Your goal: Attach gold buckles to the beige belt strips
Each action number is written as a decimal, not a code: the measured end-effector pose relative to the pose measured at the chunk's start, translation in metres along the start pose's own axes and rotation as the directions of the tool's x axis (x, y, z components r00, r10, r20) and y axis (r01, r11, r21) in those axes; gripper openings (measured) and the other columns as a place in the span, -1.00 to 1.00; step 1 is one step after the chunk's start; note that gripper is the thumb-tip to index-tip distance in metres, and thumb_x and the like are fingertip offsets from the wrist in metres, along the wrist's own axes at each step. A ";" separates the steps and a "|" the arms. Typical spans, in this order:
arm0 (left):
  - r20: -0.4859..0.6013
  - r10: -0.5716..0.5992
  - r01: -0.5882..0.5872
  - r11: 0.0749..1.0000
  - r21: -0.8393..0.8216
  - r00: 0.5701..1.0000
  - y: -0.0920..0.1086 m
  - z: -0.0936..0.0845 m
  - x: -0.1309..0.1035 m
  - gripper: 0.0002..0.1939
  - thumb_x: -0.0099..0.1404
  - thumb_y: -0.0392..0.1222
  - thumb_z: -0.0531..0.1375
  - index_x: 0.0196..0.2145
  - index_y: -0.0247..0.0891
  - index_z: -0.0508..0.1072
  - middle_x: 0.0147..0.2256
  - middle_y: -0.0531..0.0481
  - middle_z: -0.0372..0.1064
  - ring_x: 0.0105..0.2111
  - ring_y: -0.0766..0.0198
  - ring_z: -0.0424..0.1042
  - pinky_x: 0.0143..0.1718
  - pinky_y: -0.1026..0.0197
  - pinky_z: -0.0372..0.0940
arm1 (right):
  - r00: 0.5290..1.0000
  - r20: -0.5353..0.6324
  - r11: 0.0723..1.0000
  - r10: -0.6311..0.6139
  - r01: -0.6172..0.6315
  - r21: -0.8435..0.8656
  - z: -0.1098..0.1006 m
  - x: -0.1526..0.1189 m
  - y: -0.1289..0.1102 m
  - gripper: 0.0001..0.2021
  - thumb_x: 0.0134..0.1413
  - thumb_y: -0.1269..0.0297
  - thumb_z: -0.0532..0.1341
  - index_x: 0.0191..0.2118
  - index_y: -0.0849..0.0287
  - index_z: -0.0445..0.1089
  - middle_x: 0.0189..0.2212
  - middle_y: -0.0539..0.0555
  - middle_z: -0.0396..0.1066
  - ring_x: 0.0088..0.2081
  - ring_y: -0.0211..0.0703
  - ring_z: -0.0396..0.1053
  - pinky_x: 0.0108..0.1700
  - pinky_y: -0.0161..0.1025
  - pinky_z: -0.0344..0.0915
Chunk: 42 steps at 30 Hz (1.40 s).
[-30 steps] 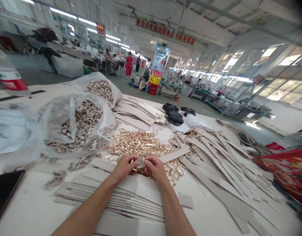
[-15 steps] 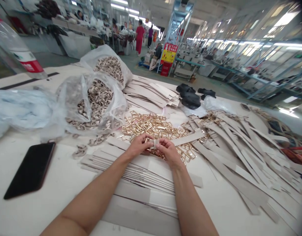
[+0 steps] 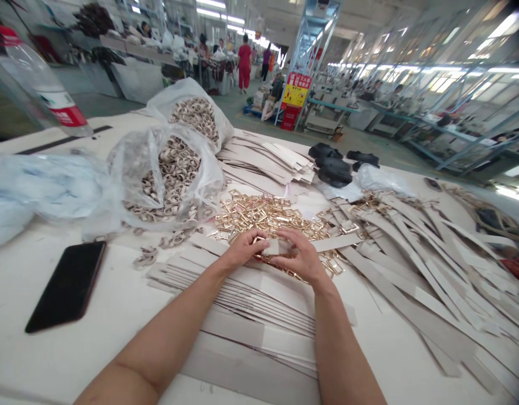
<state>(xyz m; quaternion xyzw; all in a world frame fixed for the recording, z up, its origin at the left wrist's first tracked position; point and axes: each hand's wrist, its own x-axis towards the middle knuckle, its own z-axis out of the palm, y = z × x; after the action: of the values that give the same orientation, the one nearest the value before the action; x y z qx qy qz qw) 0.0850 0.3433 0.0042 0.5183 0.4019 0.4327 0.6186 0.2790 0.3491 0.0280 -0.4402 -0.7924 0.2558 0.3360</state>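
My left hand (image 3: 243, 249) and my right hand (image 3: 300, 256) meet over the near edge of a heap of gold metal buckles (image 3: 263, 216). Between the fingertips of both hands sits the end of a pale grey strap (image 3: 271, 246), which runs off to the right towards a spread of more grey straps (image 3: 415, 253). A small buckle may be at the strap end, but the fingers hide it. Under my forearms lies a flat stack of grey straps (image 3: 242, 304).
Two clear plastic bags of beige loops (image 3: 175, 174) stand at the left, another bag (image 3: 35, 185) further left. A black phone (image 3: 67, 284) lies on the white table (image 3: 94, 332). A bottle (image 3: 40, 84) stands far left. Black parts (image 3: 333, 169) lie behind. People work beyond.
The camera has tilted down and swung, bringing the phone into view. My right hand has opened its fingers more over the strap end; both hands stay at the buckle heap.
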 end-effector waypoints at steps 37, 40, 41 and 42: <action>0.006 0.039 -0.039 0.986 0.163 0.999 -0.023 -0.007 -0.001 -0.70 0.06 -0.06 0.22 -0.30 -0.32 0.42 -0.55 0.12 0.27 -0.58 0.39 0.29 -0.56 0.36 0.20 | 0.992 0.078 0.944 0.095 -0.065 -0.324 -0.019 0.045 -0.055 -0.77 0.07 0.24 0.15 -0.20 0.14 0.49 -0.26 0.08 0.50 -0.26 -0.16 0.41 -0.17 -0.18 0.31; 0.022 -0.015 0.014 0.999 0.031 1.000 -0.019 -0.010 0.003 -0.67 0.02 -0.06 0.26 -0.31 -0.33 0.40 -0.55 0.12 0.27 -0.57 0.40 0.28 -0.55 0.34 0.24 | 0.954 0.220 0.960 0.204 -0.152 -0.234 -0.023 0.015 -0.019 -0.64 -0.05 0.15 0.26 -0.09 0.16 0.45 -0.24 0.09 0.49 -0.28 -0.15 0.41 -0.20 -0.20 0.32; 0.021 -0.037 0.037 0.999 -0.008 0.999 -0.017 -0.010 0.003 -0.66 0.00 -0.06 0.28 -0.32 -0.33 0.40 -0.55 0.12 0.27 -0.57 0.40 0.28 -0.54 0.34 0.25 | 0.943 0.253 0.965 0.218 -0.169 -0.202 -0.021 0.006 -0.010 -0.56 -0.09 0.12 0.30 -0.05 0.16 0.42 -0.22 0.08 0.49 -0.27 -0.15 0.41 -0.19 -0.20 0.33; 0.016 -0.058 0.059 0.997 -0.048 0.998 -0.014 -0.011 0.003 -0.65 -0.01 -0.05 0.29 -0.32 -0.34 0.40 -0.55 0.12 0.28 -0.57 0.40 0.28 -0.53 0.33 0.26 | 0.938 0.266 0.967 0.223 -0.178 -0.181 -0.018 -0.001 -0.005 -0.50 -0.13 0.10 0.31 -0.01 0.15 0.40 -0.20 0.08 0.48 -0.24 -0.14 0.41 -0.18 -0.19 0.32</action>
<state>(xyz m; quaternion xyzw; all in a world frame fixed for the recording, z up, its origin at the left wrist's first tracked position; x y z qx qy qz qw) 0.0772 0.3482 -0.0111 0.4943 0.4019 0.4203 0.6461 0.2909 0.3476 0.0425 -0.5022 -0.8007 0.2871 0.1557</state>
